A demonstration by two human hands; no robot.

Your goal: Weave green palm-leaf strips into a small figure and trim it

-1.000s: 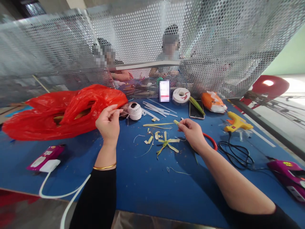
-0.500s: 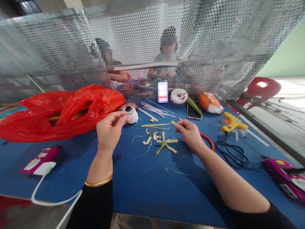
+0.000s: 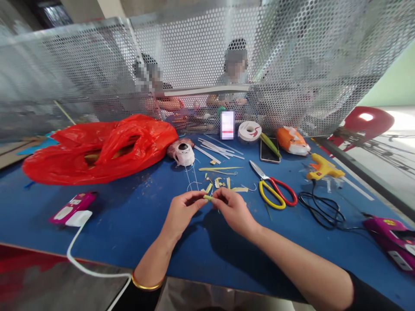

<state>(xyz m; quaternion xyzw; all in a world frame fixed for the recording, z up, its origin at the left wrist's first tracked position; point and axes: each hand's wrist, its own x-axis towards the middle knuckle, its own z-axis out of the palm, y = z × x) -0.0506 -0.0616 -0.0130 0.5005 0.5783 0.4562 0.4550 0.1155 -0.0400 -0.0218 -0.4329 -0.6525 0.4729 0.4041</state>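
Note:
My left hand [image 3: 183, 210] and my right hand [image 3: 231, 209] meet low over the blue table [image 3: 136, 216], fingers pinched on a small yellow-green leaf strip [image 3: 208, 197] held between them. A thin white thread [image 3: 189, 177] runs from my hands up to the white thread spool [image 3: 183, 153]. Several cut leaf pieces [image 3: 223, 183] lie just beyond my fingers. Scissors [image 3: 274, 189] with one red and one yellow handle lie to the right of my right hand.
A red plastic bag [image 3: 97, 147] fills the left rear. A yellow glue gun [image 3: 322, 166] with a black cord [image 3: 319, 207], a phone [image 3: 269, 150], a tape roll [image 3: 249, 131], white strips [image 3: 214, 149] and pink devices [image 3: 73, 208] [image 3: 391, 239] lie around. Two people sit behind a perforated screen [image 3: 292, 65].
Both hands dropped from the spool and scissors area and came together at the table's middle, pinching the leaf strip. The scissors, earlier under my right hand, now lie uncovered.

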